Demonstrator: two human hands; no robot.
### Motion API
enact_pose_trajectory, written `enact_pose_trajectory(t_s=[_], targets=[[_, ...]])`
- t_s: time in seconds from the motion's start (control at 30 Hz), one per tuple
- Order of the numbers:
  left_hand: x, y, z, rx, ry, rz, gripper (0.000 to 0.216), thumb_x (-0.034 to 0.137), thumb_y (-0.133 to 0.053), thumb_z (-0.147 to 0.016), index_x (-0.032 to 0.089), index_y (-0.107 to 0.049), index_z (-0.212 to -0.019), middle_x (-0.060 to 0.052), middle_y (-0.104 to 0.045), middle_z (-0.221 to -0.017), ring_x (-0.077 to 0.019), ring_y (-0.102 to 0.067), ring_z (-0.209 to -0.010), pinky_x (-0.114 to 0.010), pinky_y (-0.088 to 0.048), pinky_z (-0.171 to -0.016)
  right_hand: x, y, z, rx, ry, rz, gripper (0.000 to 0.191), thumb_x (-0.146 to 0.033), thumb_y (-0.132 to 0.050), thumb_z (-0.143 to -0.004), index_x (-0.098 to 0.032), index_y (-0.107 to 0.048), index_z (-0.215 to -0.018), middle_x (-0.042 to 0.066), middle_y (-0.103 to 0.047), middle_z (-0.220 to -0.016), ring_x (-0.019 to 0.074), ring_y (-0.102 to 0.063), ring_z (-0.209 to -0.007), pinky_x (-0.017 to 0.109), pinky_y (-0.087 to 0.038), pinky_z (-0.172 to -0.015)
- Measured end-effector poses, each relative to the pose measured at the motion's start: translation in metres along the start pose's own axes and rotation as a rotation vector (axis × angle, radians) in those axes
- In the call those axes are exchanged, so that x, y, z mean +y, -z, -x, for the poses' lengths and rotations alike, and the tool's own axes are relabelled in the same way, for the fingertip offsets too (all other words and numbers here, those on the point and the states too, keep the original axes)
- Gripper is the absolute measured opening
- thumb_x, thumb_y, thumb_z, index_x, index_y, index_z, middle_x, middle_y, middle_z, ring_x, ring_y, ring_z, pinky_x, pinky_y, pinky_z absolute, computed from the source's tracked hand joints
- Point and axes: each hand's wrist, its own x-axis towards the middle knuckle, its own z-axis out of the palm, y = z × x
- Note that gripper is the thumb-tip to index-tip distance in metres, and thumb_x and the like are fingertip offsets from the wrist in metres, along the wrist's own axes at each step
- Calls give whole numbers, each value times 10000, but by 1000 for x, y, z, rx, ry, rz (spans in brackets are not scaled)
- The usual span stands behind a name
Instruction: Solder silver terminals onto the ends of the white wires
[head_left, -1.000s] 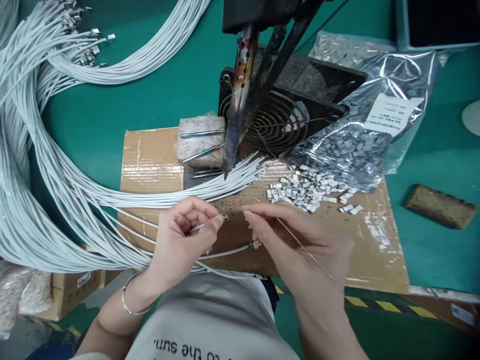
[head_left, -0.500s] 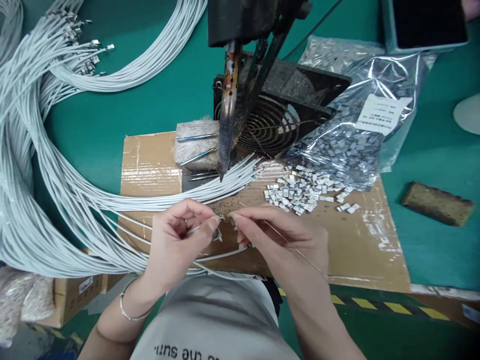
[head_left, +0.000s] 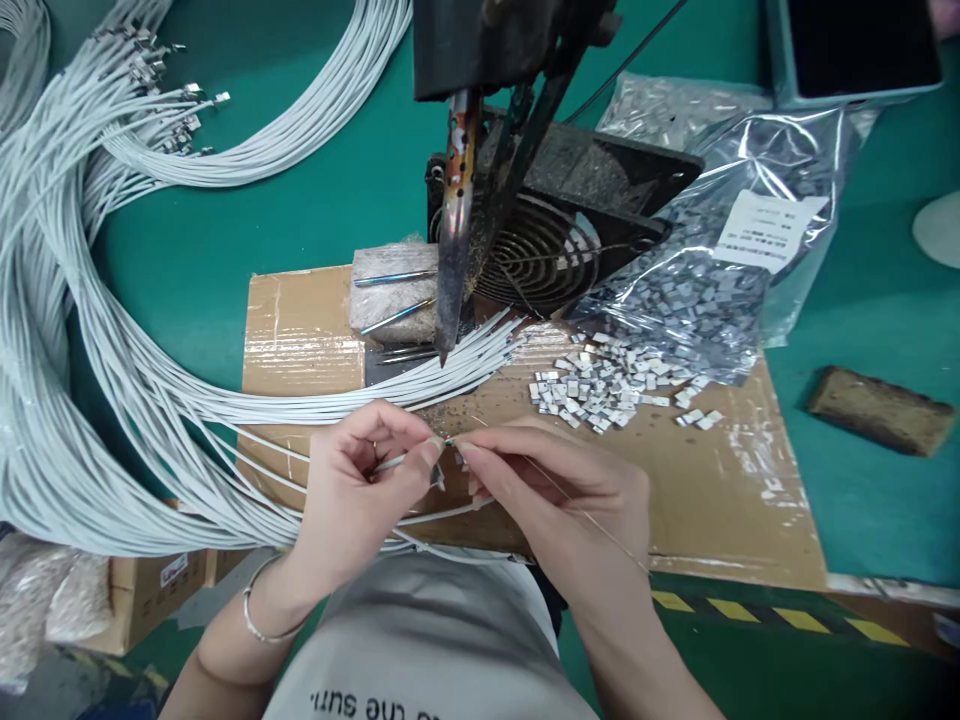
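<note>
My left hand (head_left: 371, 490) pinches the end of a white cable (head_left: 390, 463) between thumb and forefinger. Thin coloured wire ends (head_left: 448, 441) stick out past its fingertips. A small metal piece (head_left: 437, 476) shows under the thumb. My right hand (head_left: 570, 490) is closed in a pinch, its fingertips right at those wire ends. A thin solder wire (head_left: 611, 540) runs through the right hand's fingers and trails back over it. What else lies between the right fingertips is hidden. A soldering iron (head_left: 453, 240) hangs point down above and beyond the hands.
White cables (head_left: 217, 400) sweep across the left onto the cardboard (head_left: 720, 500). Loose metal connector shells (head_left: 600, 385) lie right of the iron, below a plastic bag (head_left: 690, 270) of more. Behind the iron stands a fan (head_left: 547, 250). At right are a brown block (head_left: 881, 410) and a dark-screened device (head_left: 859, 50).
My right hand has moved slightly left, bringing its fingertips against the wire ends at my left fingertips. The left hand has barely moved and keeps its pinch.
</note>
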Motion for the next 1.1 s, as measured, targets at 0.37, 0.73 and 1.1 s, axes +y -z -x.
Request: enact_pose_trajectory(t_s=[0.37, 0.73, 1.1], targets=[[3, -3, -2, 18, -12, -4, 121, 88, -814, -742, 169, -741, -689, 26, -672, -586, -48, -484, -475, -120, -377, -431, 0, -2, 1, 44, 54, 64, 265, -74, -798, -935, -314, -908, -960, -18, -796, -776, 110, -691, -596, 199, -587, -549], [2, -4, -2, 0, 23, 0, 131, 106, -809, -747, 168, -707, -692, 53, -574, -540, -44, -413, -463, -133, -327, -433, 1, -3, 5, 58, 182, 167, 314, -40, -785, -943, -320, -897, -1031, -11, -825, -845, 140, -725, -649, 250, -614, -585], [-1, -2, 1, 8, 33, -16, 117, 152, -830, -763, 180, -734, -702, 39, -594, -541, -57, -398, -461, -159, -298, -435, 3, 5, 6, 198, 262, 373, 301, -98, -785, -970, -348, -882, -1107, 19, -838, -907, 195, -759, -714, 338, -666, -684]])
